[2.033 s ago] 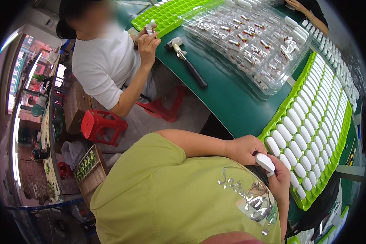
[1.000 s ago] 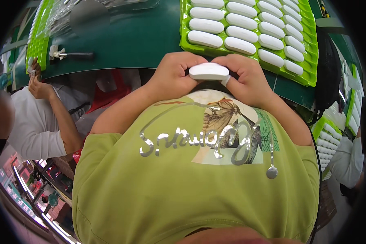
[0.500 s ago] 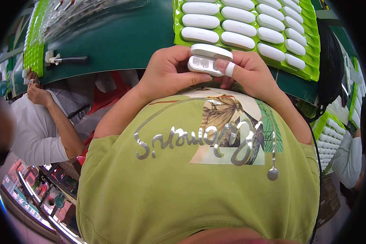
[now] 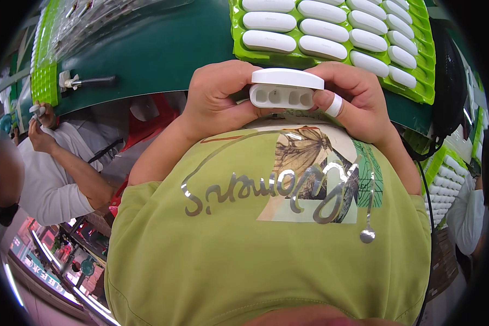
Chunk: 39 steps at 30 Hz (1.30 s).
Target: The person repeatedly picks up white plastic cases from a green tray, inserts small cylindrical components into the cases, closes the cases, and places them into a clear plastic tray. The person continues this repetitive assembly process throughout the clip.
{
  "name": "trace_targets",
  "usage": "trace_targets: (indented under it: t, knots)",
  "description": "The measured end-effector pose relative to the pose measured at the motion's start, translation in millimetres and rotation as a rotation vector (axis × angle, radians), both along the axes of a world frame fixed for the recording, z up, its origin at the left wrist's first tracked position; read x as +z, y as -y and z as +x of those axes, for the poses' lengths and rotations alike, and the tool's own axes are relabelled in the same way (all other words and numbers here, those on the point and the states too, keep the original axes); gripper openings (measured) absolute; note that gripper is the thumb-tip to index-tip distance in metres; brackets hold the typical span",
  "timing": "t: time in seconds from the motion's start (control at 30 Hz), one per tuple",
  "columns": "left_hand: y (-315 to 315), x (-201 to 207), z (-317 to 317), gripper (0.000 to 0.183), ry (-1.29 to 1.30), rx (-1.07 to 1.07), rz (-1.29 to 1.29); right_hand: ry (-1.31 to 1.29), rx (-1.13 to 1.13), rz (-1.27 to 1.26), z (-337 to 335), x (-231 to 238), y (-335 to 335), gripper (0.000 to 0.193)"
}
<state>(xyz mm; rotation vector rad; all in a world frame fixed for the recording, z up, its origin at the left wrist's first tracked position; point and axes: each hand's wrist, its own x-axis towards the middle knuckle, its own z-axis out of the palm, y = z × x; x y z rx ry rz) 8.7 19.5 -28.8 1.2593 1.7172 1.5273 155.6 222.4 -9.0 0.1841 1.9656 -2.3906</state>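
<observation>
Between my two hands is a white earbud charging case [image 4: 283,96], its lid raised and several empty-looking hollows facing me. My left hand [image 4: 218,98] grips its left end, with the thumb along the lower edge. At the right end my right hand [image 4: 353,100] holds it too, thumb against the front beside the hollows; a white band circles that thumb. The other fingers are partly hidden behind the case. Just beyond, a bright green tray [image 4: 331,60] carries rows of similar white cases [image 4: 323,48], all lying closed.
A dark green table [image 4: 163,49] stretches ahead. On its left are a small black-handled tool [image 4: 89,82], clear plastic trays [image 4: 103,22] and another green tray [image 4: 44,81]. A co-worker [image 4: 60,174] sits left, handling a small white item. Black mesh bag [image 4: 445,81] at right.
The case has turned to face me more squarely, so more of its hollows show. My right hand has shifted slightly right along with its end.
</observation>
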Motion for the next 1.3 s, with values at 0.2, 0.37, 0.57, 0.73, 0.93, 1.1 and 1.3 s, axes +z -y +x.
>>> trace_targets:
  t: [0.2,0.37,0.57,0.73,0.93,1.1,1.3]
  knots:
    - [-4.5,2.3,-2.5,0.032,-0.121,-0.005,0.097,-0.123,0.011,0.133,-0.7,-2.6,-4.5,0.022]
    - [-6.3,7.2,-0.7,0.031,-0.14,0.009,0.106,-0.135,0.013,0.113,-1.6,-3.3,-3.9,0.022]
    - [-7.3,13.3,-5.4,0.034,-0.297,-0.042,0.117,-0.137,0.043,0.047,-2.2,-3.2,-4.8,0.025]
    - [-9.0,16.1,-7.1,0.032,-0.354,-0.042,0.124,-0.125,0.037,0.007,-2.3,-4.8,-4.8,0.026]
    - [-9.9,16.9,-7.7,0.034,-0.372,-0.027,0.121,-0.097,0.006,-0.043,-3.0,-3.5,-1.6,0.026]
    - [-4.8,7.7,-4.3,0.034,-0.198,-0.01,0.033,-0.062,-0.001,0.061,-2.1,-2.8,-3.1,0.024]
    - [-2.0,7.8,6.1,0.039,0.511,-0.084,-0.154,0.147,-0.026,-0.018,-3.9,3.3,-0.1,0.02]
